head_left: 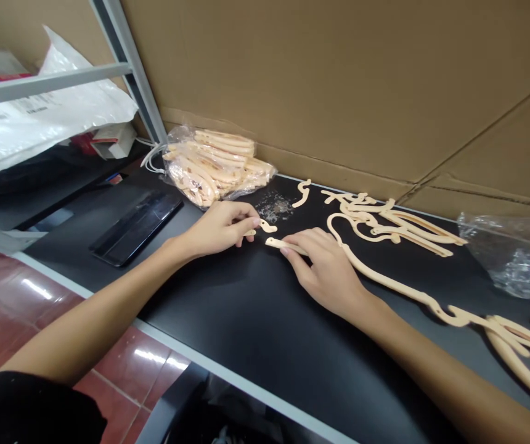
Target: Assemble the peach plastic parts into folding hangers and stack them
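Pinched in the fingers of my left hand (221,228) is a small curved beige hanger hook (269,227); part of it is hidden by the fingers. My right hand (323,265) grips a beige hanger arm (275,243), whose holed end points toward the hook. The two pieces are close but apart. Just beyond my hands lies a scatter of tiny clear and grey bits (274,206), too small to name. Another loose hook piece (301,193) rests behind them. A hanger (392,280) stretches out past my right hand.
A clear bag of beige hanger parts (214,166) sits by the cardboard wall (339,92). Several hangers (385,222) are heaped at the back right, near crumpled clear plastic (514,259). A dark phone-like slab (138,225) lies left. A metal shelf frame (138,74) rises behind it.
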A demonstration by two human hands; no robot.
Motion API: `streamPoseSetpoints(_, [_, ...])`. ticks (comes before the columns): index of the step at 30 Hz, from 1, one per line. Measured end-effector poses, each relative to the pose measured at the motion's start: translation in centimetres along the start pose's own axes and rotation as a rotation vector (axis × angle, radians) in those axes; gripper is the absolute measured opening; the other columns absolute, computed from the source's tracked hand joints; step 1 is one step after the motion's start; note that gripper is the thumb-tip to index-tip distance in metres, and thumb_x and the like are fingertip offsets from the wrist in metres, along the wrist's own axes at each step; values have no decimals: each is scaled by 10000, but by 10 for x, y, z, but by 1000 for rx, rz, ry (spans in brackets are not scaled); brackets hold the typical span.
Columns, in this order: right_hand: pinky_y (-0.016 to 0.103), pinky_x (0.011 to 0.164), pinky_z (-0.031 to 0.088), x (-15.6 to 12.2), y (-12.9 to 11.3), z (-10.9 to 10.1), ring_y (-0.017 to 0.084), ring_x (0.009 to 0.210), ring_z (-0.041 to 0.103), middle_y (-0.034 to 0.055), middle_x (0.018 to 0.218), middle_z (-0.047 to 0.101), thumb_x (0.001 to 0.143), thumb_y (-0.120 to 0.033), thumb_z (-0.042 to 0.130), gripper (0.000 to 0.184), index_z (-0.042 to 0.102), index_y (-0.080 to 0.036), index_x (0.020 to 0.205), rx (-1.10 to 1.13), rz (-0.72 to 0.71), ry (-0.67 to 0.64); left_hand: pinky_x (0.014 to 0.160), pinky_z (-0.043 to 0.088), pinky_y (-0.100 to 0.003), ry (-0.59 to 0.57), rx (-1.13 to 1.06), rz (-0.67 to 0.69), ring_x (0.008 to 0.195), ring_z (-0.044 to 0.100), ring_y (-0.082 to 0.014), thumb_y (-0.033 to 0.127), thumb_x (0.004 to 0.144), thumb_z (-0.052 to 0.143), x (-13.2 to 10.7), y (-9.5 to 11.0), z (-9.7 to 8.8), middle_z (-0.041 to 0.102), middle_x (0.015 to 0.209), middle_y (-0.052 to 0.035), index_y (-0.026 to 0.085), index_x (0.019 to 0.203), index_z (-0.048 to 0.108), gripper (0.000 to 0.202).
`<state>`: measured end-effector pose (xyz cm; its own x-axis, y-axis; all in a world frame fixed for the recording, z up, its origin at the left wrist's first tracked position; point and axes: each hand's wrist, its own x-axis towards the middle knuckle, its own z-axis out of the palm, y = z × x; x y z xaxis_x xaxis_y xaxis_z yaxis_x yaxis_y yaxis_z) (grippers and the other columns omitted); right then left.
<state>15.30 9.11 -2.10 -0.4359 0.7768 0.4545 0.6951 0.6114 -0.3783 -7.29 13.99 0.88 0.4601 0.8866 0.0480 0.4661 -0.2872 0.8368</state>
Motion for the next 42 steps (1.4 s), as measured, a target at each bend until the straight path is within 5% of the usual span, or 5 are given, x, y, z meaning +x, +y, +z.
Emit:
streamPoseSetpoints(7, [400, 805, 460, -1, 0, 1, 239, 853, 609, 90, 918, 705, 989, -241, 501, 191, 678, -170, 987, 0, 4, 0, 528, 346, -168, 86, 121, 164, 559, 445, -64, 275, 784, 716, -2, -5, 2, 552, 725, 55, 176, 1099, 583, 355])
streamPoseSetpoints(13, [399, 807, 457, -1, 0, 1, 246, 864, 614, 93, 930, 713, 984, -245, 516, 183, 682, -167, 985, -12, 11, 31, 588, 364, -205, 135, 267, 248, 602, 491, -88, 361, 906, 598, -3, -3, 1, 658, 759, 3, 145, 928, 722, 250])
streamPoseSetpoints(17, [390, 787, 442, -2, 2, 2, 243, 863, 625, 93, 937, 719, 982, -237, 515, 183, 682, -162, 990, -48, -12, 65, 548, 324, -215, 54, 282, 189, 550, 470, -92, 363, 915, 551, -4, 2, -3, 604, 600, 2, 118, 726, 702, 345])
streamPoseSetpoints(25, [350, 739, 430, -3, 1, 3, 202, 798, 644, 70, 910, 728, 975, -192, 535, 136, 667, -169, 949, -174, -132, 172, 557, 342, -191, -140, 149, 73, 579, 483, -89, 337, 880, 572, -5, 9, -6, 620, 668, 16, 135, 873, 714, 247])
streamPoseSetpoints(42, [331, 733, 443, -4, -3, 3, 191, 790, 656, 70, 915, 733, 952, -151, 564, 135, 695, -132, 978, -264, -170, 220, 553, 299, -201, -171, 441, 144, 558, 472, -88, 369, 943, 495, -8, 12, -8, 597, 645, 39, 176, 898, 687, 276])
